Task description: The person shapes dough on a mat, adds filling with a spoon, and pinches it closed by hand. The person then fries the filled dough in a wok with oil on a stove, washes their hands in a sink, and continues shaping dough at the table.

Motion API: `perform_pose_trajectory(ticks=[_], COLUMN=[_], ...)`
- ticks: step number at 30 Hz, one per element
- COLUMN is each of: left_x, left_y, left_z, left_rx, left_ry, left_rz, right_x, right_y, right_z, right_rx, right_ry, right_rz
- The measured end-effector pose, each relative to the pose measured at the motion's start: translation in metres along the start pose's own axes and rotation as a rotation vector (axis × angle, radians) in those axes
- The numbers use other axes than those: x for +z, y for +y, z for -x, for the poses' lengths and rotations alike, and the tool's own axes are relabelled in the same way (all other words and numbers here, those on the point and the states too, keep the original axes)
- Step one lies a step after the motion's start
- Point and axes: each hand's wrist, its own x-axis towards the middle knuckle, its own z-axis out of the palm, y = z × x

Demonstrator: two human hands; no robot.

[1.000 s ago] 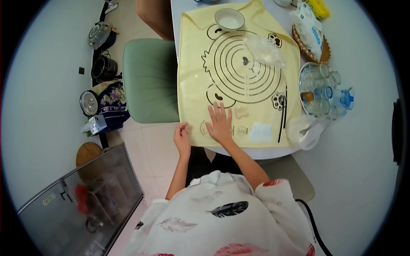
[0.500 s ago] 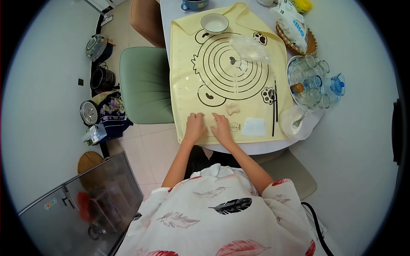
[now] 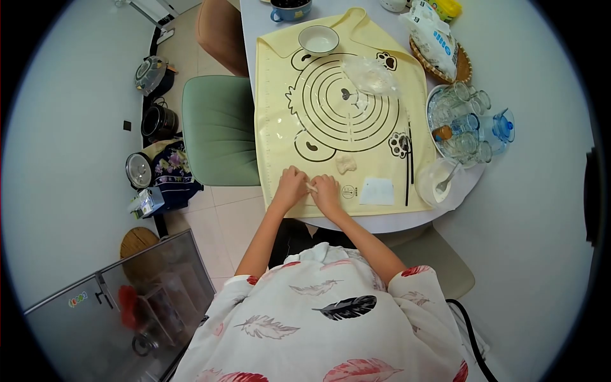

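Left hand (image 3: 291, 188) and right hand (image 3: 326, 193), both curled nearly closed, pinch a dough piece (image 3: 311, 187); gentle, even pressure suits it.

I see a mat (image 3: 369, 162) in pale yellow, printed in black with a bear's face, concentric rings and paw marks. The lump of dough (image 3: 345, 164) looks cream, the chopsticks (image 3: 408, 169) black, the bowl (image 3: 318, 39) white with a dark rim. There's a soft green chair (image 3: 218, 130), a blue mug (image 3: 291, 13), and black, grey and reddish feathers patterning the white shirt (image 3: 299, 347).
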Motion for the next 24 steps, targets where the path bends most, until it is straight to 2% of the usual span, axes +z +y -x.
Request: perform_pose_trajectory(ticks=[1, 2, 3, 5, 6, 7, 8, 10, 13, 14, 16, 18, 19, 20, 21, 22, 23, 24], left_x=[0.000, -0.002, -0.005, -0.013, -0.021, -0.029, -0.037, -0.047, -0.074, -0.083, -0.090, -0.094, -0.087, -0.082, -0.076, -0.071, -0.063, -0.063], left_y=[-0.002, -0.002, -0.004, -0.006, 0.002, 0.010, 0.018, 0.021, 0.036, 0.042, 0.046, 0.045, 0.032, 0.028, 0.027, 0.024, 0.010, 0.003], left_z=[0.000, 0.001, 0.002, 0.007, 0.012, 0.019, 0.023, 0.023, 0.014, 0.009, 0.001, -0.003, 0.000, 0.008, 0.021, 0.033, 0.045, 0.055], left_rx=[0.099, 0.199, 0.197, 0.235, 0.234, 0.117, -0.001, 0.016, 0.057, 0.086, 0.122, 0.254, 0.204, 0.205, 0.246, 0.286, 0.193, 0.190], left_ry=[0.041, 0.082, 0.083, -0.194, -0.194, -0.200, -0.206, -0.221, -0.206, -0.182, -0.102, -0.033, -0.134, -0.133, -0.113, -0.093, -0.138, -0.141], left_rz=[0.005, 0.011, 0.011, -0.004, -0.003, 0.139, 0.281, 0.311, 0.289, 0.240, 0.215, 0.052, 0.015, 0.015, -0.116, -0.246, -0.196, -0.192], right_x=[-0.003, -0.005, -0.007, -0.018, -0.029, -0.041, -0.048, -0.058, -0.072, -0.077, -0.090, -0.090, -0.083, -0.080, -0.082, -0.085, -0.087, -0.084], right_y=[0.000, 0.001, 0.002, 0.000, -0.006, -0.013, -0.016, -0.020, -0.020, -0.023, -0.033, -0.032, -0.025, -0.020, -0.018, -0.017, -0.015, -0.009], right_z=[0.001, 0.004, 0.007, 0.016, 0.018, 0.019, 0.018, 0.014, -0.001, -0.009, -0.022, -0.022, -0.017, -0.012, -0.004, 0.005, 0.009, 0.010], right_rx=[0.000, -0.023, -0.046, -0.073, -0.098, -0.005, -0.004, 0.247, 0.182, 0.183, -0.078, -0.120, -0.162, -0.203, -0.202, -0.273, -0.340, -0.337], right_ry=[0.000, -0.026, -0.054, -0.101, -0.143, -0.247, -0.247, -0.275, -0.247, -0.249, -0.048, -0.038, -0.123, -0.208, -0.208, -0.284, -0.360, -0.365], right_rz=[0.000, -0.168, -0.336, -0.332, -0.327, -0.304, -0.304, -0.594, -0.695, -0.695, -0.462, -0.429, -0.427, -0.425, -0.425, -0.246, -0.066, -0.066])
